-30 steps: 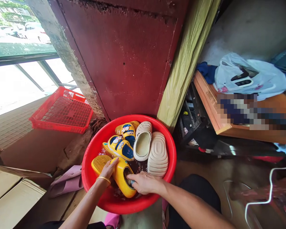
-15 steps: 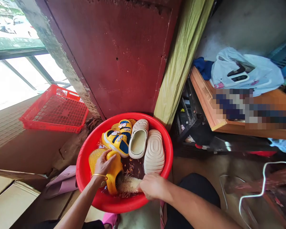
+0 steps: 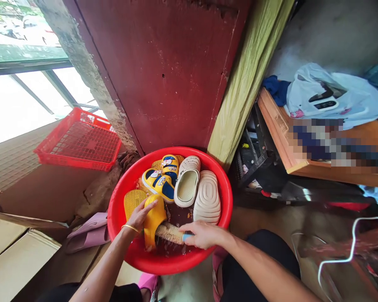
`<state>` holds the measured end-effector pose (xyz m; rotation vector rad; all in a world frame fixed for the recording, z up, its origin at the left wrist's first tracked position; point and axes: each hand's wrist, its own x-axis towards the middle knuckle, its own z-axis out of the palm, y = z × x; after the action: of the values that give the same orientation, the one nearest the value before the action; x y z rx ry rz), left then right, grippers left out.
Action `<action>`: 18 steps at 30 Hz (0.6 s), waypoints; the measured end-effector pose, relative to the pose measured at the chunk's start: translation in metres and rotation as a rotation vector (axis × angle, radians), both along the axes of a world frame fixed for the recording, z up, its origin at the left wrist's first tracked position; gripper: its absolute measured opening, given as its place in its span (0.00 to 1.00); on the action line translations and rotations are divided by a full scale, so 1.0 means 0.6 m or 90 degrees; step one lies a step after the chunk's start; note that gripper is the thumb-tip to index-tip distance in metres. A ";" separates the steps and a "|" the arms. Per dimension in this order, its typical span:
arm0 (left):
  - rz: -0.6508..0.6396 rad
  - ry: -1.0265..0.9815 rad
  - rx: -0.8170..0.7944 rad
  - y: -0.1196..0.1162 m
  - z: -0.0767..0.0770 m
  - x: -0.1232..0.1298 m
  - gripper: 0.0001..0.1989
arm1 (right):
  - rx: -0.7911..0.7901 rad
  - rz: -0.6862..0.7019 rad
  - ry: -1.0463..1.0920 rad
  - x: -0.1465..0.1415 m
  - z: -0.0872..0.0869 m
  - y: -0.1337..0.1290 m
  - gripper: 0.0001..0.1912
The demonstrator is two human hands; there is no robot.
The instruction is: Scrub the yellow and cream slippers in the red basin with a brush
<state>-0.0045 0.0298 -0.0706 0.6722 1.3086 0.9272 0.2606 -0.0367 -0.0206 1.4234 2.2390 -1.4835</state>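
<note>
Beside the beige clogs (image 3: 197, 188), the left hand (image 3: 139, 217) grips a yellow clog (image 3: 155, 216), the right hand (image 3: 203, 235) a brush (image 3: 170, 233).

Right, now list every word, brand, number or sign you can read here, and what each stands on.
No text is readable.
Yellow-and-blue slippers: light lettering on the straps, too small and blurred to read.
White plastic bag: pinkish print, no words I can make out.

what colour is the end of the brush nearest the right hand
The brush's end at the right hand is light blue, head view.
</note>
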 end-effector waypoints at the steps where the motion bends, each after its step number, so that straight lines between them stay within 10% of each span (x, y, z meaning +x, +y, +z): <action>1: -0.004 -0.035 -0.004 -0.004 0.004 -0.001 0.31 | -0.045 -0.019 0.024 0.000 -0.002 0.001 0.28; 9: -0.056 -0.074 -0.123 -0.028 0.016 0.003 0.23 | -0.154 -0.170 0.160 -0.020 -0.007 0.008 0.30; 18: 0.006 -0.051 -0.082 -0.071 0.017 0.076 0.40 | -0.168 -0.194 0.155 -0.062 -0.019 0.031 0.33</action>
<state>0.0413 -0.0130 -0.0605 0.5243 1.2894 0.8607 0.2233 -0.0180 -0.0322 1.6261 1.9083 -2.0599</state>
